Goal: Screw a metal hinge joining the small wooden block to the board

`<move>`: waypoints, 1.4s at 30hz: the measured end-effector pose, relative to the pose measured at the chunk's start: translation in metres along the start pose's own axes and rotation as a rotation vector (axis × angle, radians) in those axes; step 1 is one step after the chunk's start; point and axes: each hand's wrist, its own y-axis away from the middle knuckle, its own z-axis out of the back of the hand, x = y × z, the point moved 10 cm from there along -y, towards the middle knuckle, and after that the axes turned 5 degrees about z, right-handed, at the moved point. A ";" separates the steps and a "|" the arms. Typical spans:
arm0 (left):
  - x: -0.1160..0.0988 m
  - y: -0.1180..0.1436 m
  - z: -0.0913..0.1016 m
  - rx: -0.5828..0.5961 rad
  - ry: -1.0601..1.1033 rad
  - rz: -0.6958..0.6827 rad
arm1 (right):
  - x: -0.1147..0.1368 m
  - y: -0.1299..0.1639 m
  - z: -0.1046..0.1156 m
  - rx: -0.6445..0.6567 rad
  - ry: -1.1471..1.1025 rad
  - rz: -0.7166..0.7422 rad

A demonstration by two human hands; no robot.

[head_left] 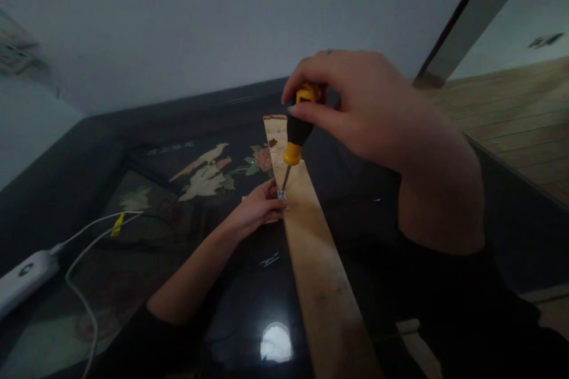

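Two bare hands worked over a dark, glossy table (355,228), whose surface bore a bird-and-flower picture and a bright patch of reflected light. On it lay a long wooden board (320,260), running from the near edge of the view toward the wall (200,23), with another wooden piece (276,130) reaching beyond its far end. A few thin, shiny slivers (269,260) rested left of the board, too small to name with certainty. Farther left sat a white power strip (27,277), with a pale cable (80,287) and a yellow tag (118,225) near it.

The right hand (355,103) gripped a yellow-and-black screwdriver (299,127) by the upper part of its handle, thumb and forefinger closed narrowly around it. The tool stood tilted, its shaft slanting down and slightly left, and its tip met a small pale piece (282,195) beside the left edge of the board. The left hand (255,208) held that piece, thumb on the near side and forefinger on the far side, both close to the screwdriver's tip.

Whether the tip sat in a screw head could not be told. The other fingers of the left hand were partly hidden, the board and power strip were cut off by the frame, and dim light blurred the dark sleeves.
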 end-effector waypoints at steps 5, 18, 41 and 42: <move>0.000 0.000 -0.001 0.013 -0.007 0.001 | -0.004 -0.002 -0.007 -0.009 0.151 -0.129; -0.002 0.002 -0.003 -0.022 -0.018 0.007 | -0.004 0.006 0.006 0.017 -0.025 -0.029; -0.001 -0.002 -0.003 0.039 0.024 -0.017 | 0.003 0.006 0.005 0.041 0.077 -0.056; -0.001 -0.002 -0.003 0.038 0.020 -0.016 | 0.003 0.004 0.002 0.041 0.109 -0.075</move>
